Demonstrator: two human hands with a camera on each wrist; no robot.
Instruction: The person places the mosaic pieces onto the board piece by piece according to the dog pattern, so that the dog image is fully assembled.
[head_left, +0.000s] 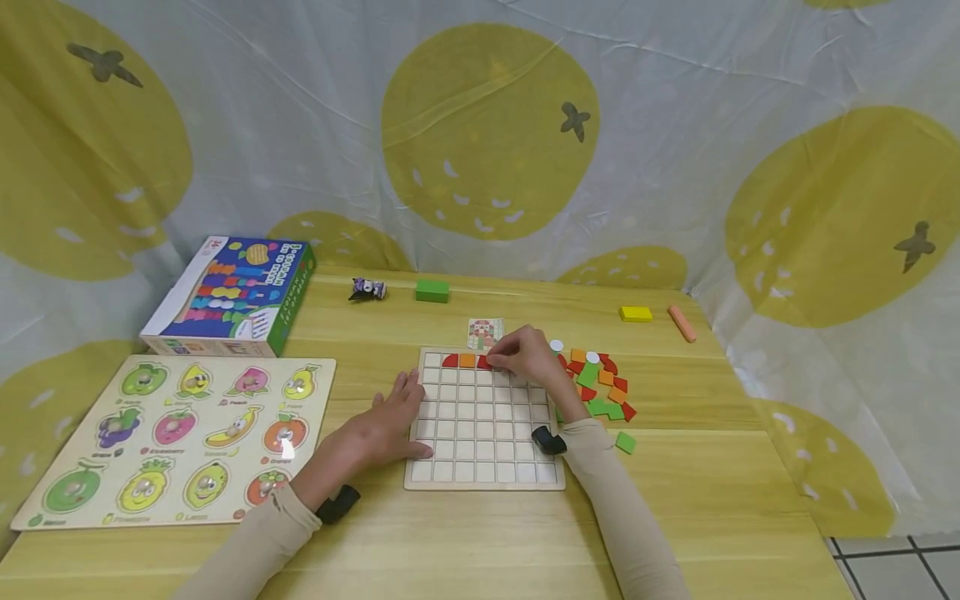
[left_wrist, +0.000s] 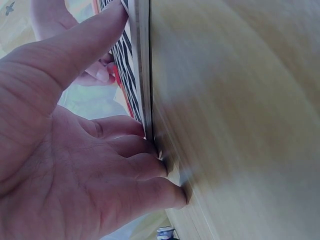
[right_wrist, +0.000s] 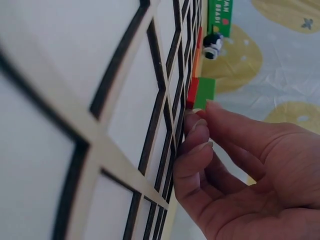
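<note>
A wooden grid board (head_left: 446, 473) lies flat in the middle of the table. In its far row sit a red quarter-round tile (head_left: 451, 361), an orange square tile (head_left: 467, 361) and a red tile (head_left: 483, 362). My right hand (head_left: 531, 357) is at that row, thumb and forefinger pinching a small red tile, mostly hidden by the fingertips (right_wrist: 199, 124). My left hand (head_left: 382, 425) rests along the board's left edge, its thumb at the rim and its fingers stretched out against the side and table. Beyond the board lies a small pattern card (head_left: 483, 333).
Loose red, orange, green and white tiles (head_left: 597, 407) are scattered right of the board. A fruit puzzle board (head_left: 225, 383) and a toy box (head_left: 232, 292) stand left. Along the back are a small figurine (head_left: 367, 289), green block (head_left: 432, 291), yellow block (head_left: 636, 314) and orange stick (head_left: 682, 323).
</note>
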